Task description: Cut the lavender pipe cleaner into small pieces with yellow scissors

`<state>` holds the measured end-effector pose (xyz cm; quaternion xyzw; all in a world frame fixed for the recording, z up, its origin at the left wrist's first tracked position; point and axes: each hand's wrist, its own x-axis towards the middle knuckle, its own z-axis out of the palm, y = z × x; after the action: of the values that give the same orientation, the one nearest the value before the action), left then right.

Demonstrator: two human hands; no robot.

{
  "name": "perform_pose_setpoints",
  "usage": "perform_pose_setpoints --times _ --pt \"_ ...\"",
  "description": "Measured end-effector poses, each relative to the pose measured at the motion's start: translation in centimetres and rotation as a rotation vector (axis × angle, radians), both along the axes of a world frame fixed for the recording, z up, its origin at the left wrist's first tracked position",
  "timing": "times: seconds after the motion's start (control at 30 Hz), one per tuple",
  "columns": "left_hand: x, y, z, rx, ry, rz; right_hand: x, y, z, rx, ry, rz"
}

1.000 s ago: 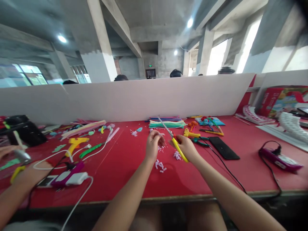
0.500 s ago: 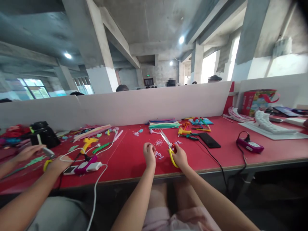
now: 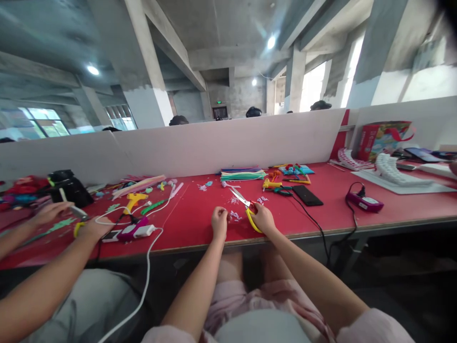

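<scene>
My right hand [image 3: 263,217] grips a pair of scissors [image 3: 246,203] with yellow and red handles. The blades point away and to the left, over the red tabletop. To the left, my left hand [image 3: 219,221] has its fingers pinched together. Whatever is between them is too small to make out. Small pale purple clippings [image 3: 234,216] lie on the table between my hands, and more clippings [image 3: 262,200] are scattered just past the scissors. A small pale ball-like piece [image 3: 223,184] rests beyond the blade tips.
Fuzzy craft stems [image 3: 243,175] lie by the white partition [image 3: 228,147]. Right of my hands are a yellow glue gun [image 3: 272,184], a black phone [image 3: 307,195] and a purple power strip [image 3: 364,201]. At left, a co-worker's hands [image 3: 94,228] hold scissors beside another glue gun [image 3: 135,200].
The view has tilted downward, so the table sits higher. My scissors have swung a little to the left, with their blades lying flatter. My left hand stays pinched.
</scene>
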<state>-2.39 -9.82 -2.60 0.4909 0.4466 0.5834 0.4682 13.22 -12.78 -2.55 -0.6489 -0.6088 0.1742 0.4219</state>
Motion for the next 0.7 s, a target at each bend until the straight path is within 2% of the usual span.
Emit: perform_pose_setpoints --times 0.1,0.2,0.27,0.37,0.47,0.53,0.63,0.7 --pt "0.3 -2.1 1.7 0.061 -0.017 -0.084 -0.5 -0.8 0.7 0.010 0.109 0.038" --pt "0.5 -5.2 4.0 0.108 -0.003 -0.208 -1.4 -2.7 2.1 0.028 0.241 0.126" --pt "0.5 -7.5 5.8 0.130 0.030 -0.274 -2.0 -4.7 3.6 0.055 0.312 0.203" --pt "0.1 -10.7 8.9 0.174 0.104 -0.331 -2.6 -7.9 6.9 0.121 0.391 0.305" --pt "-0.4 -13.1 11.6 0.368 0.321 -0.225 -2.7 -10.5 10.0 0.181 0.422 0.363" --pt "-0.6 -14.3 12.8 0.471 0.438 -0.145 -2.7 -11.6 11.3 0.229 0.420 0.364" --pt "-0.6 -15.3 13.7 0.583 0.610 -0.089 -2.7 -12.3 11.8 0.272 0.373 0.339" --pt "-0.6 -15.6 13.8 0.573 0.645 -0.095 -2.7 -12.6 11.8 0.283 0.330 0.319"
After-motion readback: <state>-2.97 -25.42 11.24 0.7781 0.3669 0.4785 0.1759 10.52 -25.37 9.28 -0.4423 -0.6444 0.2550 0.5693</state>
